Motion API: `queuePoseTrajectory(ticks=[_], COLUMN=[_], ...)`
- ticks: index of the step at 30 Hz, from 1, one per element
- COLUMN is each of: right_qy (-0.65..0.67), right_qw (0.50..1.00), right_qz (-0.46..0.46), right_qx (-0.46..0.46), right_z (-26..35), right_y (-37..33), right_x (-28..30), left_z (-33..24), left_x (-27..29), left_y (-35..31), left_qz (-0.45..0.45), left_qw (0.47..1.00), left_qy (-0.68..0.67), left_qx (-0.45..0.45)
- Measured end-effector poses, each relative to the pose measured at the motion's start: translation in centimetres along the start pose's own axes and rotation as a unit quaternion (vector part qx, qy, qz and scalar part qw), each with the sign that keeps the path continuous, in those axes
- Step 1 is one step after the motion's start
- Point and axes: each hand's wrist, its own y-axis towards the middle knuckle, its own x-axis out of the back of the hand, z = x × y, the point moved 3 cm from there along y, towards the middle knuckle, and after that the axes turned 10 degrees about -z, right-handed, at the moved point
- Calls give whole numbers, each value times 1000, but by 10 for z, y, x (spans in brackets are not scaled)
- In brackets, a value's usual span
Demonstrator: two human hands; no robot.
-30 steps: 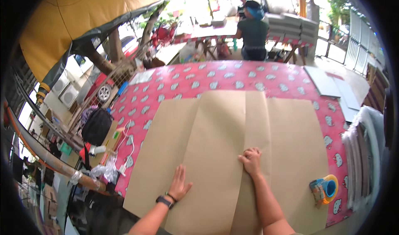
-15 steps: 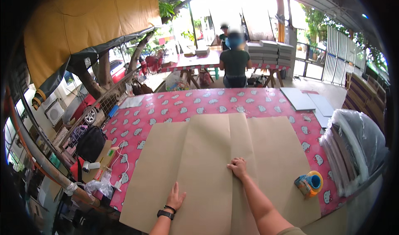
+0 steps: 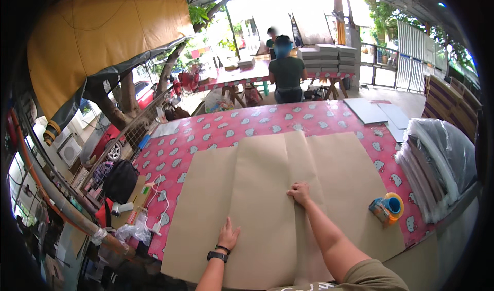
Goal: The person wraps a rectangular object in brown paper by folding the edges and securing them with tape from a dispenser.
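A large sheet of brown kraft paper (image 3: 262,203) lies spread on the table in front of me. Its middle is folded into a raised panel, with a fold edge running away from me right of centre. My left hand (image 3: 228,236) rests flat on the left part of the paper, fingers stretched out. On the fold edge my right hand (image 3: 299,192) is closed, its curled fingers against the paper; the fingertips are partly hidden. A tape dispenser (image 3: 386,208), blue and orange, sits on the paper's right side.
The table (image 3: 221,129) has a pink patterned cover. Plastic-wrapped sheets (image 3: 435,172) stand at its right edge, pale boards (image 3: 368,111) lie far right. A black bag (image 3: 121,182) and white cable (image 3: 165,203) are left. A person (image 3: 288,75) works at another table beyond.
The whole view has shifted slightly, so the paper sits a little further right and higher. My right hand is slightly farther along the fold; my left hand stays flat on the paper.
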Motion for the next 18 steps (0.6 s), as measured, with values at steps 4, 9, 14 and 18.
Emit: queuePoseTrajectory(ticks=[4, 9, 14, 18], right_qy=[-1, -11, -95, -220], right_qw=[1000, 1000, 995, 973], right_qz=[-7, -5, -10, -39], right_qx=[29, 13, -15, 61], right_z=[7, 4, 18, 72], right_y=[2, 2, -8, -37], right_x=[-2, 3, 13, 25], left_z=[10, -1, 1, -4], left_x=[2, 4, 0, 6], left_y=[-4, -5, 0, -3], left_qz=[-7, 13, 36, 31], left_qw=[1000, 1000, 998, 999], left_qy=[15, -1, 48, 42], left_qx=[-8, 17, 17, 14])
